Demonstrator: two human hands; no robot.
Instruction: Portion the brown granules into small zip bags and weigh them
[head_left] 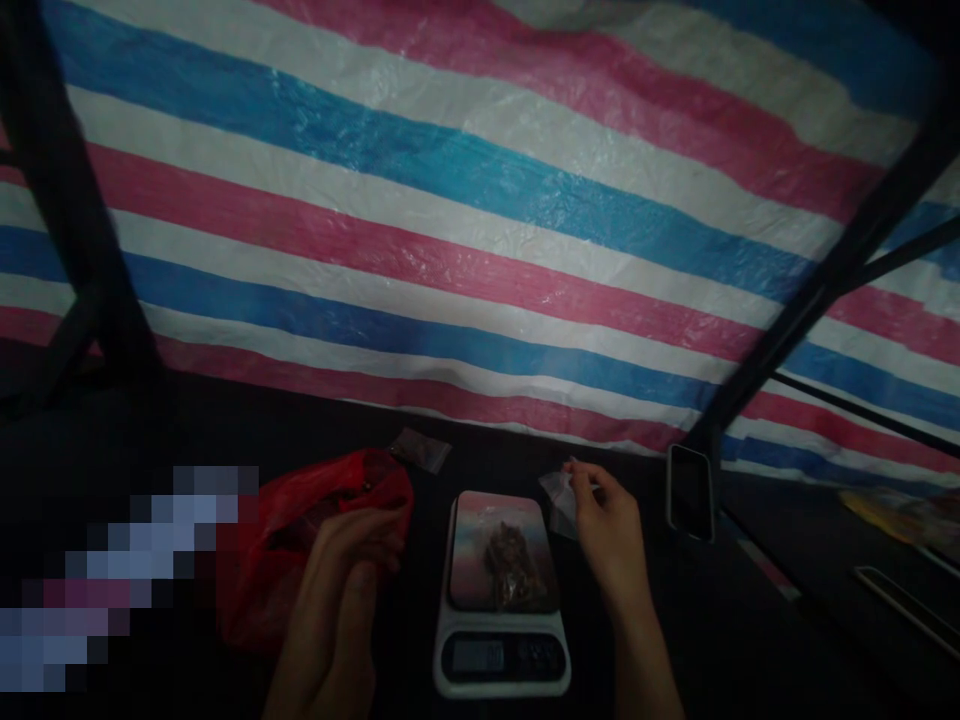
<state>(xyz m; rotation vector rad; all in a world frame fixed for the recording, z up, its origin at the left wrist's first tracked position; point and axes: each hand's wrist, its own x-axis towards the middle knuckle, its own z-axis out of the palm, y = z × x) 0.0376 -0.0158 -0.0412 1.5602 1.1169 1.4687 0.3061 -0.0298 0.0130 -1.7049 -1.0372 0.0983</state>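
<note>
A small kitchen scale (pixel 501 650) sits on the dark table in front of me, with a clump of brown dried material (pixel 514 565) on its shiny platform. My right hand (pixel 609 525) is just right of the scale and pinches a small clear plastic bag (pixel 561 500) between its fingertips. My left hand (pixel 358 548) rests left of the scale with fingers curled at the edge of a red plastic bag (pixel 300 545); what it holds, if anything, is hidden.
A dark phone (pixel 690 492) lies right of my right hand. Another small clear bag (pixel 421 449) lies behind the red bag. A striped red, white and blue tarp (pixel 465 220) hangs behind the table, with dark frame poles (pixel 817 280) at both sides.
</note>
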